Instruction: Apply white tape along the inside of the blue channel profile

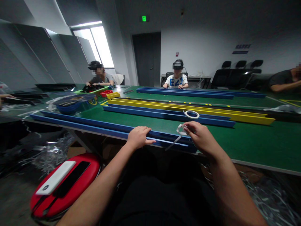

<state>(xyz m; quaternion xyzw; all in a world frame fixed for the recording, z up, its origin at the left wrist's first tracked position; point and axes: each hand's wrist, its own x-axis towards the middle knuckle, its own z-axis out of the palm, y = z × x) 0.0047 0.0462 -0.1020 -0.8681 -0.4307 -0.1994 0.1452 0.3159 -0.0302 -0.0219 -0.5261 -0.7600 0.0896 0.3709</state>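
My left hand (139, 137) is closed over the front wall of a long blue channel (94, 125) lying along the table's near edge, its thumb on the near side. By the channel's right end, my right hand (199, 135) pinches a thin white strip (174, 142). The strip is curled into a loop near the fingers, and its loose tail hangs in front of the channel. Just beyond that hand, a white roll of tape (192, 114) leans on a second blue channel (162, 113).
Yellow channels (254, 117) and more blue channels (188, 93) lie farther across the green table (258, 144). A blue basin (70, 105) stands at left. Below, a red stool (77, 182) carries a white power bank and a black phone. Several people sit around the table; discarded strips litter the floor.
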